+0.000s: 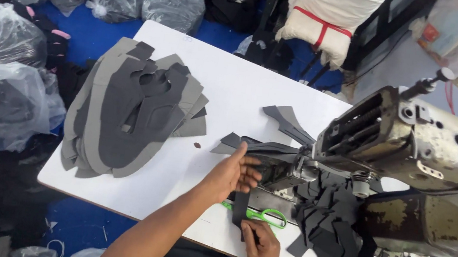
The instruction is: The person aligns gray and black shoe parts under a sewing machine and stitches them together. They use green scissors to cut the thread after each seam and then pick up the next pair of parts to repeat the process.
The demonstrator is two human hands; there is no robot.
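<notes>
White table on a blue floor, with plastic bags piled along the left of the frame. The left hand lies flat with its fingers spread, pressing a dark grey fabric piece at the sewing machine, centre frame. The right hand, bottom centre, pinches a black strip lying over green scissors. A stack of grey cutouts sits left of centre.

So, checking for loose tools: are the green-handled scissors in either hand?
No, the green-handled scissors lie on the white table between the left hand and right hand.
</notes>
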